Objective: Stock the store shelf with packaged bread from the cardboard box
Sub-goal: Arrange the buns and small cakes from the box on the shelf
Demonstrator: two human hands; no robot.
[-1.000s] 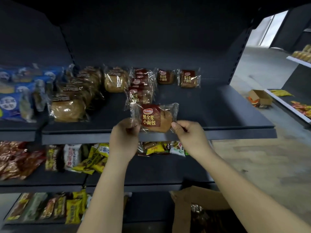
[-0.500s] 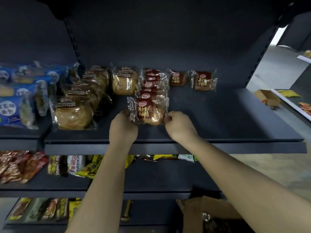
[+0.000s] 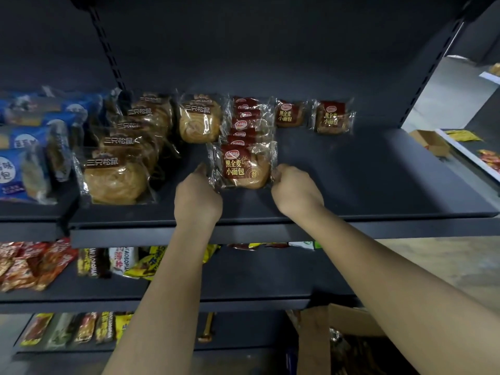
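L hand pinches the 9 o'clock edge of the pack, R hand pinches the 3 o'clock edge; fingers of both curl onto the film, backs of hands twd the camera, forearms reaching up from 6 o'clock. Pack = clear film, red label w/ gold characters, brown bun inside; it stands label-forward w/ its bottom edge on the shelf, approx mid-depth. Right behind it at 12 o'clock a row of the same red packs runs to the back wall, each overlapping the next. At 1-2 o'clock, two more red packs stand at the back, apart from each other. At 11 o'clock one bun bag; at 9-10 o'clock a row of bigger round buns in clear bags. Farther out at 9, blue packs on the next shelf section. Lower level at 7-8 o'clock holds snack bags. At 5 o'clock, bottom of view, the open cardboard box; contents too dim to tell.
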